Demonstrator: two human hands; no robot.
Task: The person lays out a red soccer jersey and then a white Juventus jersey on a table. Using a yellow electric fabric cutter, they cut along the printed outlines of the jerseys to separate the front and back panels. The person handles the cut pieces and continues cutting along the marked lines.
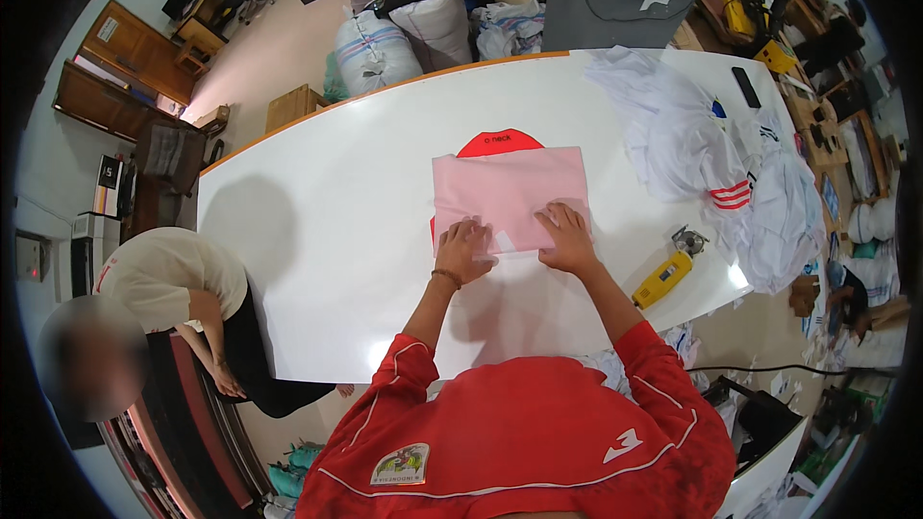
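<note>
A pink sheet of cloth or paper [510,185] lies flat on the white table [336,231]. Under it is a red flat piece [500,141], whose rounded end shows beyond the far edge and a sliver at the left. My left hand [463,252] rests on the sheet's near left part, fingers spread. On the near right part lies my right hand [569,238], its fingers also apart. Between the hands a small white patch shows at the sheet's near edge. Neither hand grips anything that I can see.
A yellow handheld cutter [665,277] lies to the right of my right hand. Beyond it are white garments [673,135] and a black phone-like object [746,87]. Stuffed white sacks [377,53] stand behind the table. A person [178,279] bends at the left.
</note>
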